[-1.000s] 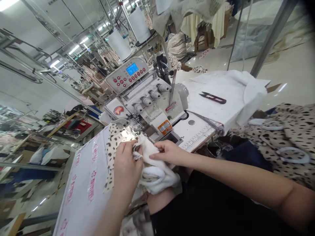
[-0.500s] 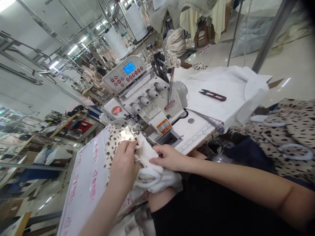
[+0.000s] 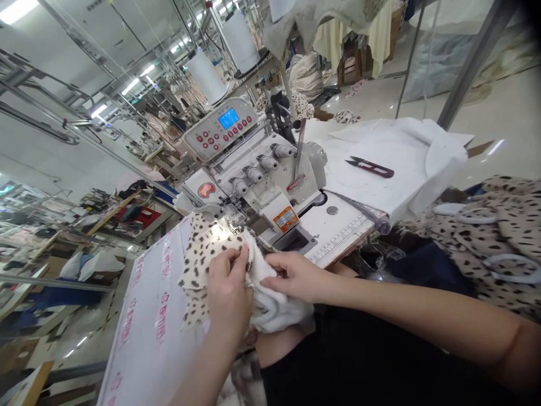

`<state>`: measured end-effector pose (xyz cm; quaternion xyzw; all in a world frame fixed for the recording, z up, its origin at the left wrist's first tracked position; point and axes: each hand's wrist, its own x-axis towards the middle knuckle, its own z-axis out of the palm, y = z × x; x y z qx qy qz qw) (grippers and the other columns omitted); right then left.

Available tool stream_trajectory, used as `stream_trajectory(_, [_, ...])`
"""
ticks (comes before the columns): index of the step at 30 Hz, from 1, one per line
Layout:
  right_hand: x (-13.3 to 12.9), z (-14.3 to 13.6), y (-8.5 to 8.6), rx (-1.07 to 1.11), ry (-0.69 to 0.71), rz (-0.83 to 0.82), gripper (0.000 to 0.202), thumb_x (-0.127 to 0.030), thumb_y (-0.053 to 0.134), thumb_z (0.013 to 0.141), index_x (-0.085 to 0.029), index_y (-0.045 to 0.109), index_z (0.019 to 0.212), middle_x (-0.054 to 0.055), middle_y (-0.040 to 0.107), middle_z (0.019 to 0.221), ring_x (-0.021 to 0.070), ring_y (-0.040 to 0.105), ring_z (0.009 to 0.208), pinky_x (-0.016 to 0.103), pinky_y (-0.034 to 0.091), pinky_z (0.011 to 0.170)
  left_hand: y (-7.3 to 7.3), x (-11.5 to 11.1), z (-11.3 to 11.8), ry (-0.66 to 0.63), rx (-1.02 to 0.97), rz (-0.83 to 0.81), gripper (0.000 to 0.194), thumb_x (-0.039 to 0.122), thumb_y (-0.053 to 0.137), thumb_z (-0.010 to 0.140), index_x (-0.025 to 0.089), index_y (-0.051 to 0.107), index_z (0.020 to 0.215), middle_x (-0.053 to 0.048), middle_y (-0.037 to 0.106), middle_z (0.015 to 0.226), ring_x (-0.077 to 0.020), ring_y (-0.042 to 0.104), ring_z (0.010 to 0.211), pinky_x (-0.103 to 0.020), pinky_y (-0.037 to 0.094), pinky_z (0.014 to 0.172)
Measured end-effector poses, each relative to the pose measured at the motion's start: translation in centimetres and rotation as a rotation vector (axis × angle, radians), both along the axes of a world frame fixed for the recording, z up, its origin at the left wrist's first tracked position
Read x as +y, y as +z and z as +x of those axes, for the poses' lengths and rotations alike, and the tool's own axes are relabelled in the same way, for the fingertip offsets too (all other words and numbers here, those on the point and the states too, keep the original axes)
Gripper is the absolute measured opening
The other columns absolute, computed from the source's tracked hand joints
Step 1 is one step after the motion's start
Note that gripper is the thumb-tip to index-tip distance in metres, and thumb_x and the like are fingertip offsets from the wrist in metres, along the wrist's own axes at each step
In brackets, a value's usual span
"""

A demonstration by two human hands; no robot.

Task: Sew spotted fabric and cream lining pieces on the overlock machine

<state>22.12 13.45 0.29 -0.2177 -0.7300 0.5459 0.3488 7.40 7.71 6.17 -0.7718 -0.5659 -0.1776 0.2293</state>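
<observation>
Our left hand [image 3: 230, 290] pinches black-spotted cream fabric [image 3: 202, 239], our right hand [image 3: 298, 276] fluffy white cloth [image 3: 276, 317], fingers nearly closed, both pieces before the grey-white metal sewing machine [image 3: 257, 189]. We should align edges evenly, fingertips clear of it.

My left grip [image 3: 230, 286] points away from me, pinched; my right grip [image 3: 296, 277], near it, pinches too, my bare right forearm [image 3: 406, 307] slanting in from the lower right.

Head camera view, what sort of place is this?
Probably a garment or textile sewing workshop: there's a sewing machine with a lit display, large white thread cones behind it, and spotted fabric heaped at the view's right.
</observation>
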Motion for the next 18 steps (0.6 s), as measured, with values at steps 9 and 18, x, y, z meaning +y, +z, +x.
stream_trajectory(9, [0.5, -0.2, 0.4, -0.018, -0.052, 0.036, 0.026, -0.026, 0.055, 0.077, -0.015, 0.038, 0.060, -0.006, 0.033, 0.055, 0.0077, 0.033, 0.054, 0.019, 0.022, 0.049, 1.3, 1.9, -1.4, -0.116, -0.064, -0.070, 0.049, -0.004, 0.036, 0.061, 0.009, 0.055, 0.105, -0.009, 0.046, 0.089, -0.0200, 0.044, 0.084, -0.032, 0.042, 0.072])
stream_trajectory(18, [0.2, -0.4, 0.0, 0.039, -0.031, -0.040, 0.017, -0.025, 0.052, 0.078, -0.014, 0.047, 0.065, -0.005, 0.038, 0.057, 0.0082, 0.035, 0.055, 0.019, 0.025, 0.050, 0.6, 0.7, 1.3, 0.035, 0.012, -0.013, 0.035, 0.001, 0.040, 0.069, 0.002, 0.057, 0.100, -0.009, 0.045, 0.081, -0.0214, 0.041, 0.077, -0.034, 0.043, 0.066])
